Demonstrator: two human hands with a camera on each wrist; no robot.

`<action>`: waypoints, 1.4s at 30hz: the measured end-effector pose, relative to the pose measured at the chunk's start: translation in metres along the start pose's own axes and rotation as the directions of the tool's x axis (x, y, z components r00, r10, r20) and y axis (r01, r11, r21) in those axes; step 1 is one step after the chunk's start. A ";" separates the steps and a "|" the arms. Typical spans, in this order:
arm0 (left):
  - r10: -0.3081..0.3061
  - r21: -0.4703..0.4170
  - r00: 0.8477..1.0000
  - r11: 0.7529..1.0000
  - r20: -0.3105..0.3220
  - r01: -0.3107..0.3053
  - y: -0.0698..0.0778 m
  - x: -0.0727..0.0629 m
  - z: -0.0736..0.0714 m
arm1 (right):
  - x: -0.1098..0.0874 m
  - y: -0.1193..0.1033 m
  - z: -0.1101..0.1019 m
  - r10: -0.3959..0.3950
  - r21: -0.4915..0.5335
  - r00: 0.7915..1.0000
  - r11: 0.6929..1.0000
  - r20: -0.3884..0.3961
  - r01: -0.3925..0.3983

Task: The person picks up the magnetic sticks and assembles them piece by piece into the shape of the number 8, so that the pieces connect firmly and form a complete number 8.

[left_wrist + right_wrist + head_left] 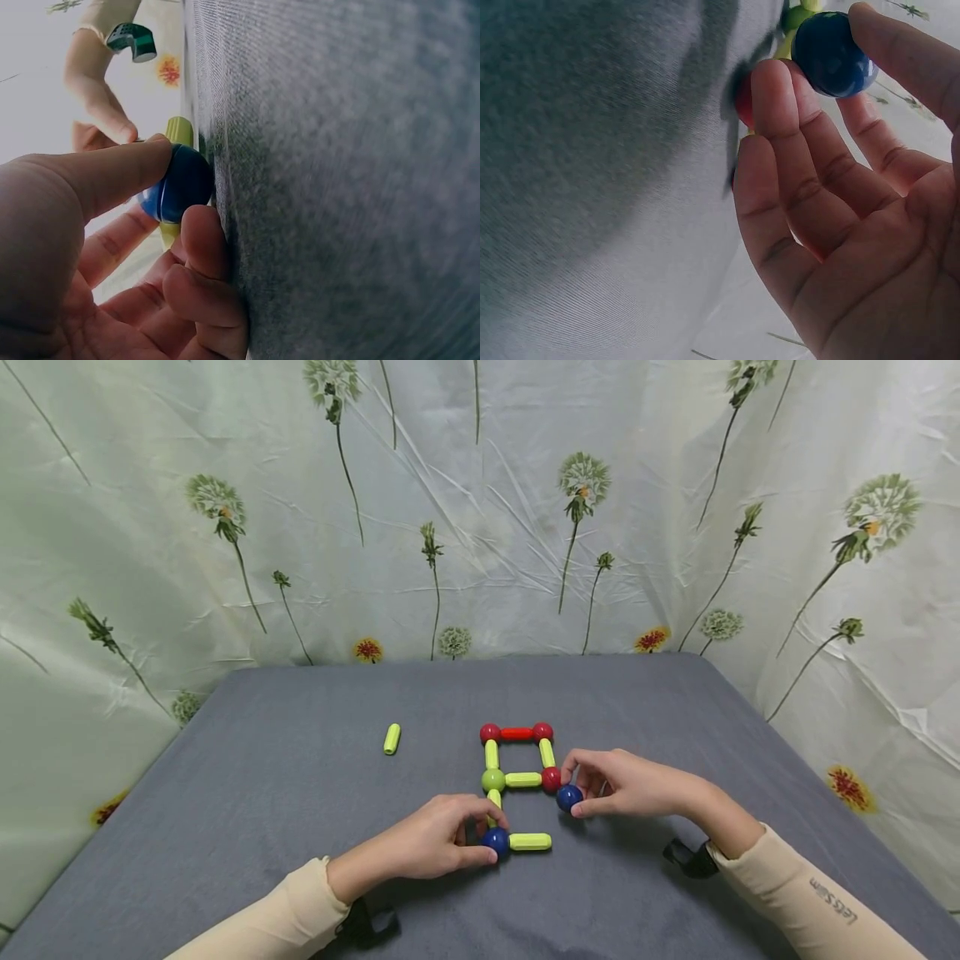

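Observation:
My left hand (431, 839) grips a blue ball (496, 841) at the near corner of a ball-and-stick figure, thumb on one side and fingers on the other. From that ball a yellow-green stick (530, 842) points right, and another runs up to the green ball (492, 780). My right hand (633, 783) pinches a second blue ball (835, 56) between thumb and fingers. In the head view this ball appears just below and right of the red ball (551, 779); whether they touch, I cannot tell.
Behind the hands, a red stick (516, 734) joins two red balls (490, 732) as the far side of a square. One loose yellow-green stick (392, 739) lies to the left on the grey cloth (300, 793). A flowered curtain (495, 510) hangs behind the table.

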State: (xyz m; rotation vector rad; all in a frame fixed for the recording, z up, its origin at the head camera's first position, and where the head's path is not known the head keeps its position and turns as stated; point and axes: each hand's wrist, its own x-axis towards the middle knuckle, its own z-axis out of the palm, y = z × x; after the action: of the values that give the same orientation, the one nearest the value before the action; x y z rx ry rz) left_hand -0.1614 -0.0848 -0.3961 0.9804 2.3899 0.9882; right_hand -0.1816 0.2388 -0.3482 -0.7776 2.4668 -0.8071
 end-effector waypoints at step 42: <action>-0.021 0.004 0.999 1.000 -0.036 0.021 -0.006 0.008 -0.009 | 0.009 0.001 0.019 -0.041 0.069 0.997 0.997 0.060 0.036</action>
State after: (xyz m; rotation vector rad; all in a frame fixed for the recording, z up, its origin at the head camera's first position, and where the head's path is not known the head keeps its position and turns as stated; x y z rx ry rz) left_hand -0.1751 -0.0861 -0.3951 0.9446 2.4280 1.0016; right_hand -0.1783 0.2266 -0.3650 -0.8154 2.3640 -0.8633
